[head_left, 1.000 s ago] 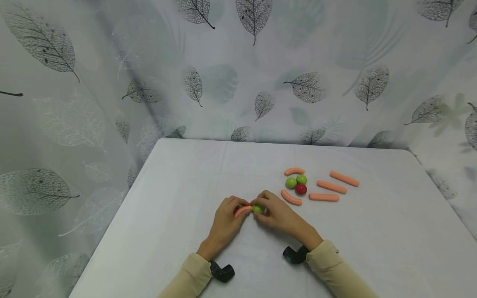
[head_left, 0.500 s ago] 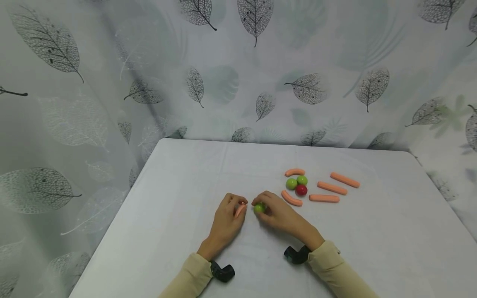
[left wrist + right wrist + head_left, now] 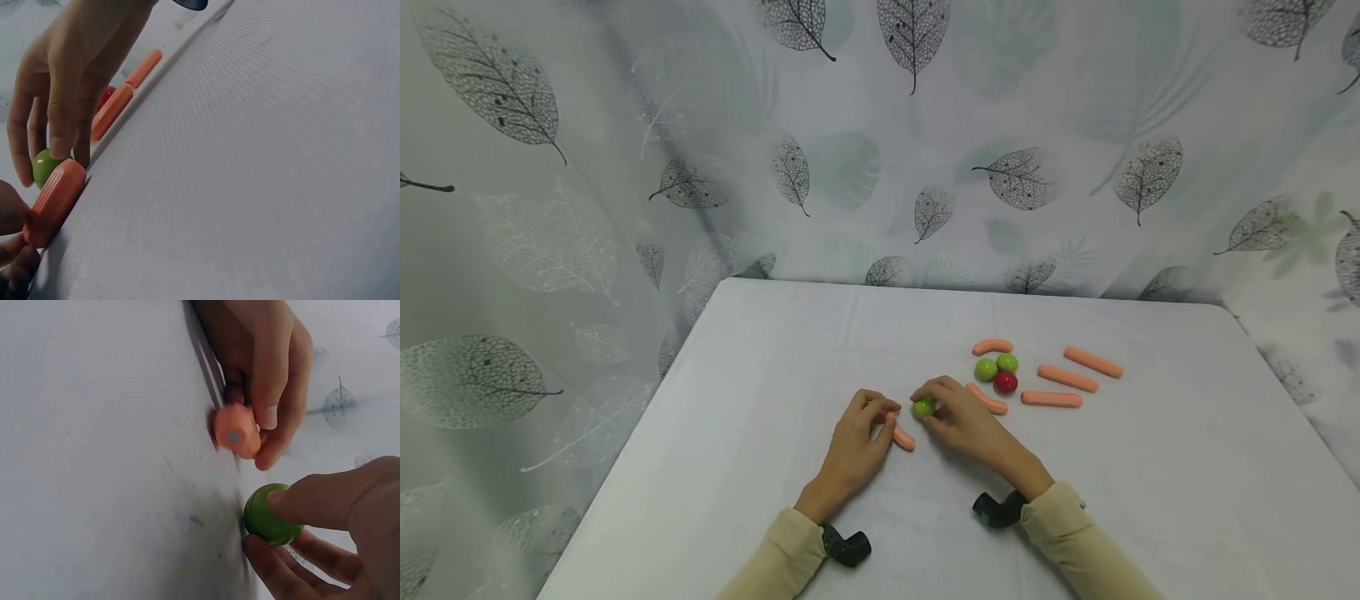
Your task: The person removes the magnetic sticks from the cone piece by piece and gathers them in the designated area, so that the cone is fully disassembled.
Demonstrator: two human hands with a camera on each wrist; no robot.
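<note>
My left hand point(image 3: 856, 435) pinches an orange magnetic building rod point(image 3: 904, 438), whose free end slants toward me. In the right wrist view a small grey dot shows on the end of this rod point(image 3: 240, 428); the left wrist view shows its ribbed side. Just to the right, my right hand point(image 3: 962, 425) holds a glossy green ball point(image 3: 922, 408) between thumb and fingers. A gap separates ball and rod in the right wrist view. The left fingers hide the rod's other end.
Beyond my right hand lie two green balls point(image 3: 987, 369) and a red ball point(image 3: 1005, 382), grouped between two curved orange rods point(image 3: 992, 345). Several straight orange rods point(image 3: 1067, 377) lie to their right. A white cloth covers the table point(image 3: 760, 358); a leaf-patterned curtain point(image 3: 850, 175) hangs behind.
Rod and ball were together a second ago and are now apart. The rod has swung round in my left fingers, its free end now toward me. The ball has shifted slightly away from me.
</note>
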